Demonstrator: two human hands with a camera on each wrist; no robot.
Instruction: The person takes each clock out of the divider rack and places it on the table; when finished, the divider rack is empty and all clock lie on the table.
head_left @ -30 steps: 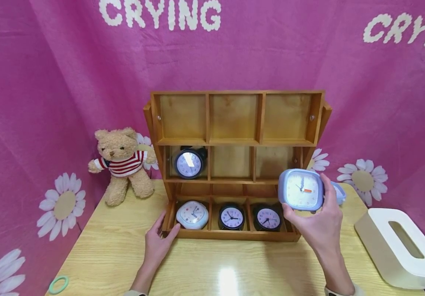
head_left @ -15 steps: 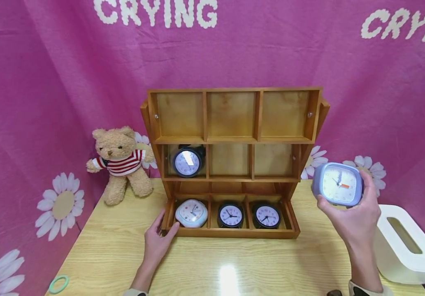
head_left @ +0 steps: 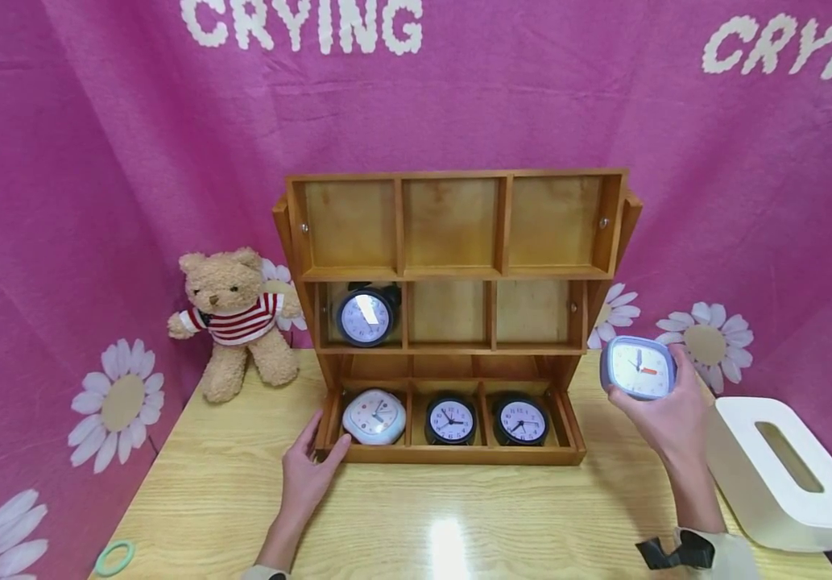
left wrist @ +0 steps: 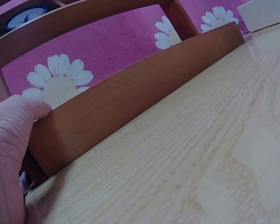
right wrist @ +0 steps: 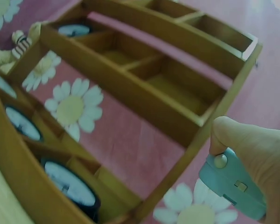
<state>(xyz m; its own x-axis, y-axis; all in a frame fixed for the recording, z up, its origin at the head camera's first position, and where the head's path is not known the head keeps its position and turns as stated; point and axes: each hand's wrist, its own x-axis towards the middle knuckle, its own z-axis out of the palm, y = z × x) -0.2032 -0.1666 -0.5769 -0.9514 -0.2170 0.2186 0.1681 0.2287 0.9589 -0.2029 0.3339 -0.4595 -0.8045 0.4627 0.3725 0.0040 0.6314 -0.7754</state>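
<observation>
In the head view, my right hand [head_left: 665,419] holds a blue alarm clock [head_left: 639,368] up off the table, right of the wooden shelf [head_left: 452,457], its white face turned toward me. The right wrist view shows the back of this clock [right wrist: 235,184] between thumb and fingers. My left hand [head_left: 310,467] grips the shelf's lower left corner, the thumb over the front board. Close to it, a pale blue clock [head_left: 374,417] sits in the bottom left compartment. Black round clocks fill the bottom middle [head_left: 451,420] and bottom right [head_left: 522,421] compartments. Another black clock [head_left: 365,316] stands in the middle row's left compartment.
A teddy bear [head_left: 236,322] in a striped shirt sits left of the shelf. A white tissue box [head_left: 785,475] stands at the right. A green ring [head_left: 114,557] lies at the table's front left. A pink curtain [head_left: 459,105] hangs behind.
My right hand carried the blue clock rightward from the shelf, then a little back left and down. A pale blue item seen behind that hand is now out of sight. The left hand stays put.
</observation>
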